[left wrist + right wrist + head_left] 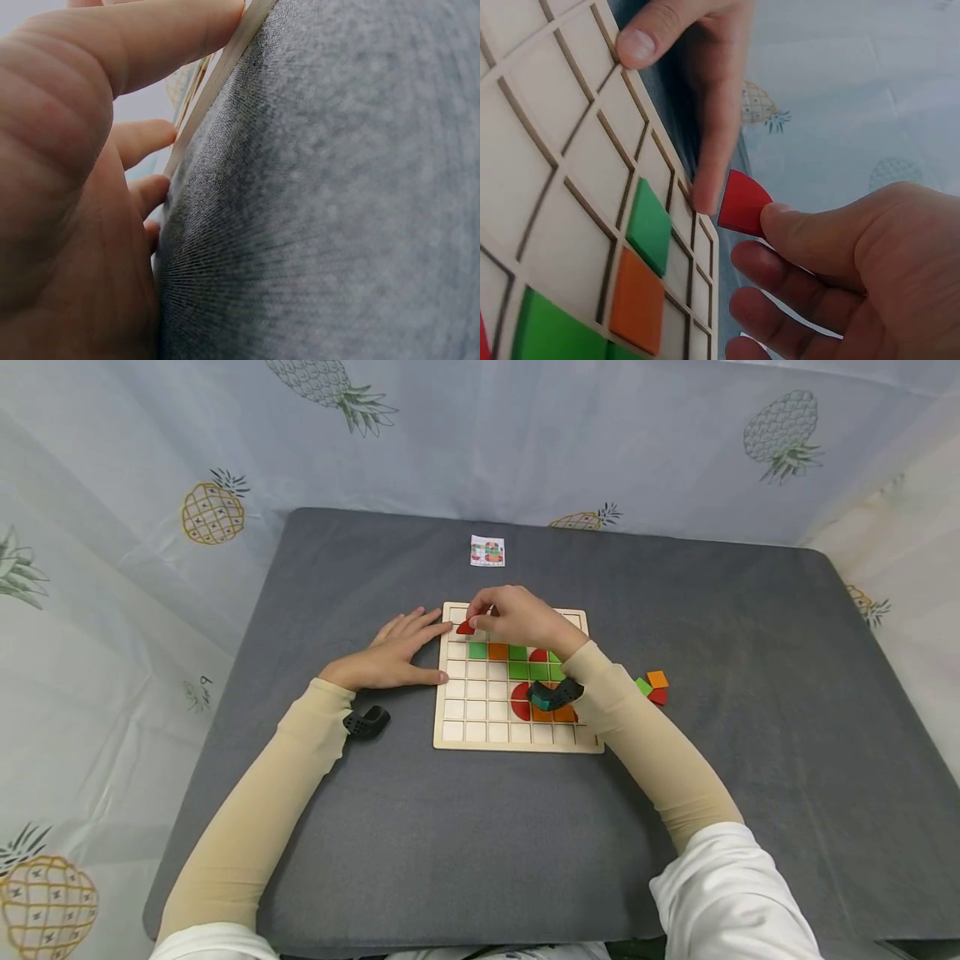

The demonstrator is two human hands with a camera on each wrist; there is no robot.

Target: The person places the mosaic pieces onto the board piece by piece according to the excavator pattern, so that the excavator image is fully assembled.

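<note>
A wooden grid board [476,689] lies on the dark table, with green, orange and red tiles set in some of its squares. My right hand [517,614] pinches a red quarter-circle tile [742,204] between thumb and fingers, above the board's far left corner. In the right wrist view, a green square tile [649,226] and an orange square tile [637,300] sit in neighbouring squares. My left hand [390,656] is spread flat by the board's left edge, thumb and fingertips touching the rim. The right forearm covers part of the board's right side.
A small printed card [487,552] with a coloured pattern lies beyond the board. Right of the board are a few loose tiles, among them an orange tile [657,679] and a red tile [657,697]. A pineapple-print curtain [480,443] hangs along the table's far side.
</note>
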